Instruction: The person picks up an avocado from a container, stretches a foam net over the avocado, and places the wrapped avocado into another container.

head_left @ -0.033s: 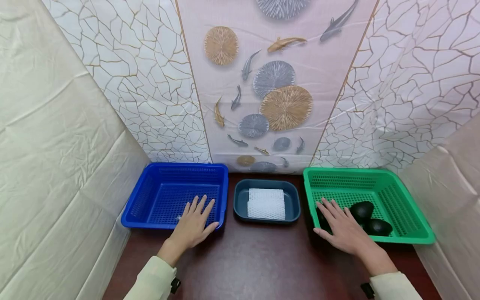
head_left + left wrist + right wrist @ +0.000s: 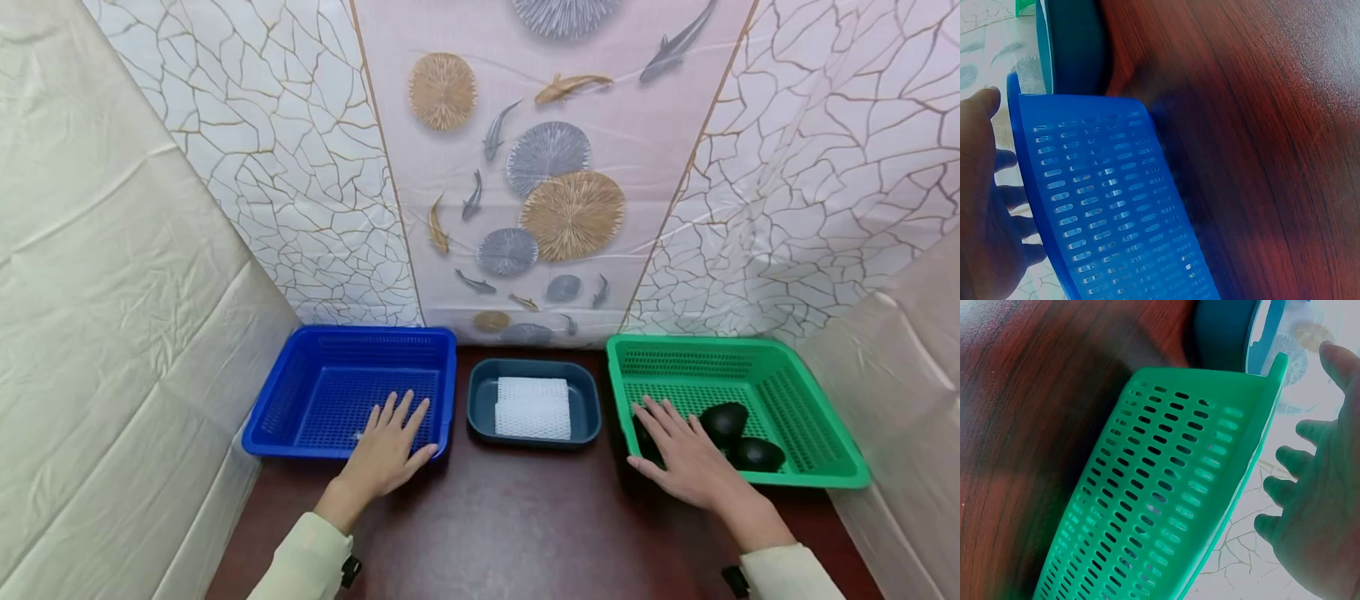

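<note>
My left hand [image 2: 384, 454] hovers with spread fingers over the near rim of a blue plastic basket [image 2: 288, 354]. In the left wrist view its fingers reach past the rim, and the palm holds nothing. Over the near left corner of a green plastic basket [image 2: 821, 408], my right hand [image 2: 686, 462] is likewise spread and holds nothing. Dark, smooth, egg-shaped fruits like avocados lie in the green basket: one [image 2: 724, 423] beside the fingers, another [image 2: 756, 455] nearer the front rim. A further dark one [image 2: 645, 442] is mostly hidden under the right hand.
Between the baskets stands a dark blue-green tray [image 2: 480, 417] with white foam netting [image 2: 532, 410] in it. The brown wooden table [image 2: 517, 525] extends toward me. Patterned cloth [image 2: 510, 150] hangs behind, with pale cloth walls [image 2: 90, 333] at the sides.
</note>
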